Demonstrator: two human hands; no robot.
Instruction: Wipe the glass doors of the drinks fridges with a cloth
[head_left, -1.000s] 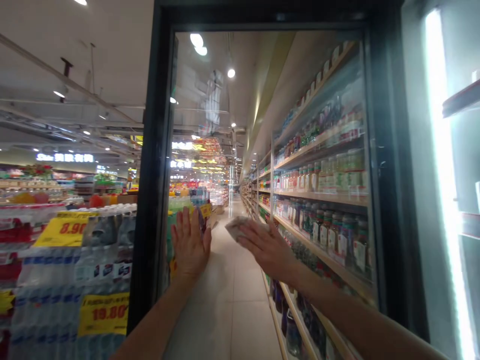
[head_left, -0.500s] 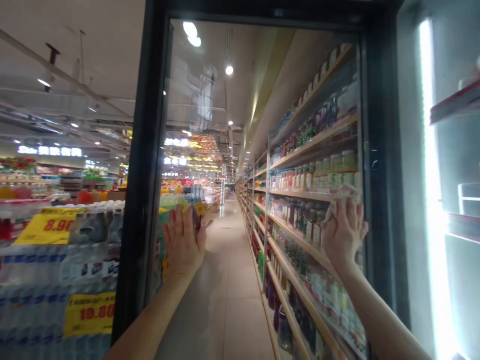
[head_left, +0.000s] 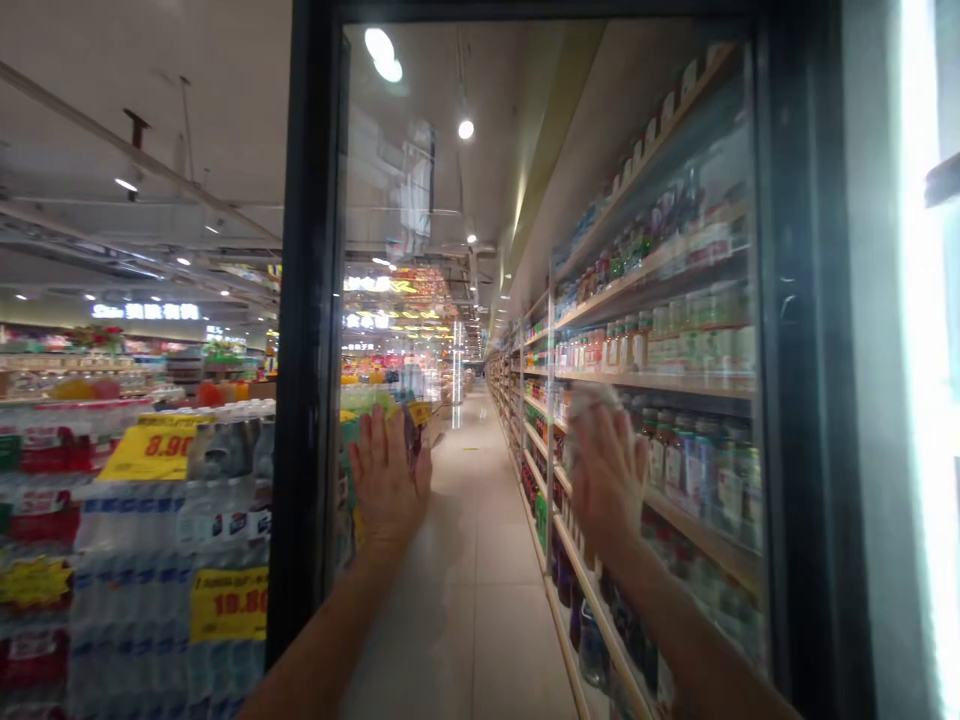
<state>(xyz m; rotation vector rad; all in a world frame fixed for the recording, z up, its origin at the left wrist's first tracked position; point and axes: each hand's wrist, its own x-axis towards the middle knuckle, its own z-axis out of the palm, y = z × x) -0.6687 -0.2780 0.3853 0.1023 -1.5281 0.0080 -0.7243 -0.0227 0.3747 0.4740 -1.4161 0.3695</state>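
Note:
A glass door (head_left: 465,520) in a black frame stands before me. My left hand (head_left: 390,475) lies flat against the left part of the pane, fingers stretched out and nothing in it. Toward the right side of the pane, my right hand (head_left: 609,475) presses a pale cloth (head_left: 592,398) on the glass. The cloth shows past the fingertips, the rest of it hidden under the hand. That hand is somewhat smeared by motion.
Left of the black door frame (head_left: 311,300) stand stacked packs of bottled drinks (head_left: 131,540) with yellow price signs (head_left: 154,447). Through the glass run an aisle floor (head_left: 450,620) and shelves of bottles (head_left: 675,345). A bright light strip (head_left: 919,300) glows at the right.
My right hand has slid left across the glass with the cloth. My left hand stays on its part of the pane. The view has shifted slightly, moving the scene to the right.

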